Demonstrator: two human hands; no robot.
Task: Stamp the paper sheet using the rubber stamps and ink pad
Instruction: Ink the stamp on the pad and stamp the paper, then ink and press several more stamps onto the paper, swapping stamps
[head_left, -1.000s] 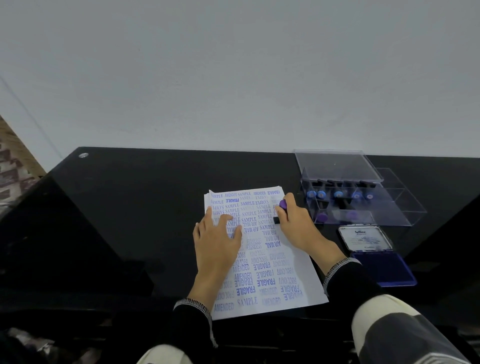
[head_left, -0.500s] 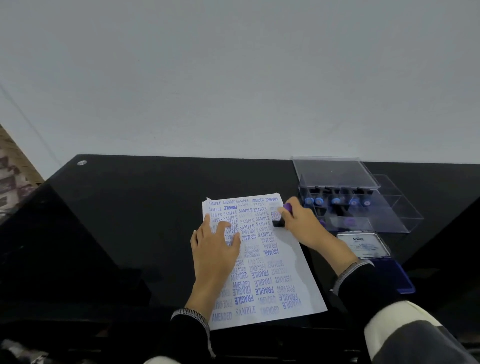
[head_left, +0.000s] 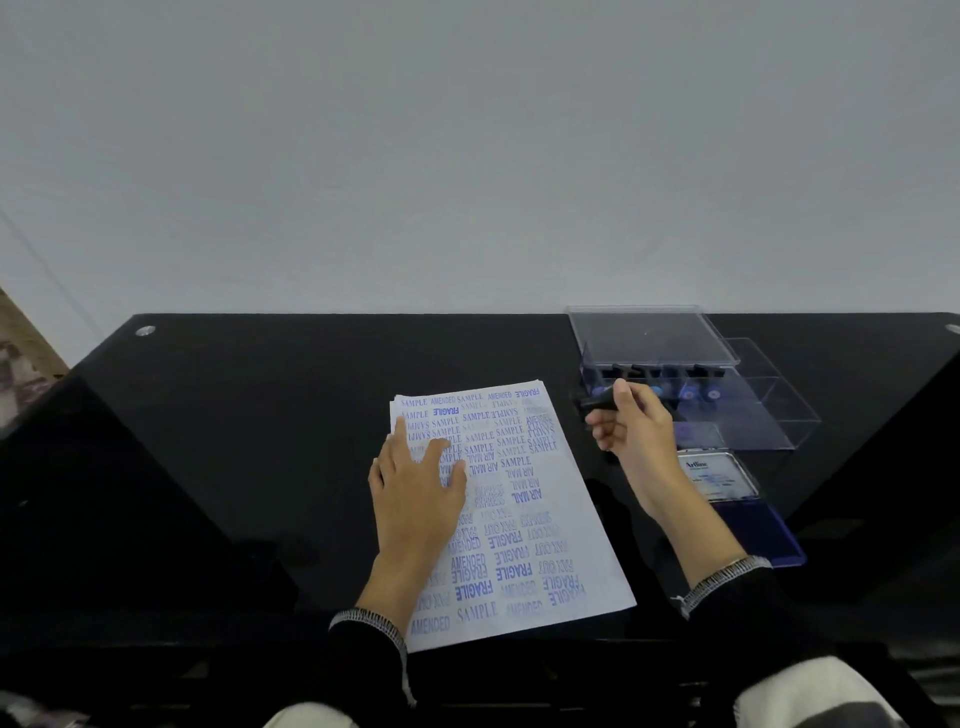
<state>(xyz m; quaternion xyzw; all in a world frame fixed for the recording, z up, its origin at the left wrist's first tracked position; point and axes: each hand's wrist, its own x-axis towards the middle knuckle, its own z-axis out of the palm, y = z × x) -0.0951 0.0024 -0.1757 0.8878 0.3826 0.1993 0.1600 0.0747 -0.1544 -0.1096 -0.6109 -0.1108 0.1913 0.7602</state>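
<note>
A white paper sheet (head_left: 540, 525) covered with several blue stamped words lies on the black table (head_left: 249, 415). My left hand (head_left: 415, 488) rests flat on the sheet's upper left part, fingers spread. My right hand (head_left: 636, 431) is lifted off the paper to the right of its top corner and grips a black rubber stamp (head_left: 597, 401) between thumb and fingers. Beyond that hand stands a clear plastic stamp box (head_left: 727, 410) holding several more stamps with blue tops. The open blue ink pad (head_left: 748, 514) lies on the table under my right wrist, partly hidden by it.
The stamp box's clear lid (head_left: 649, 332) stands open at the back. A plain wall rises behind the table's far edge. The table's near edge runs just below the sheet. My dark sleeves and lap fill the bottom of the view.
My right hand has lifted the stamp off the sheet's top right area and moved it right, toward the stamp box. My left hand has stayed on the paper.
</note>
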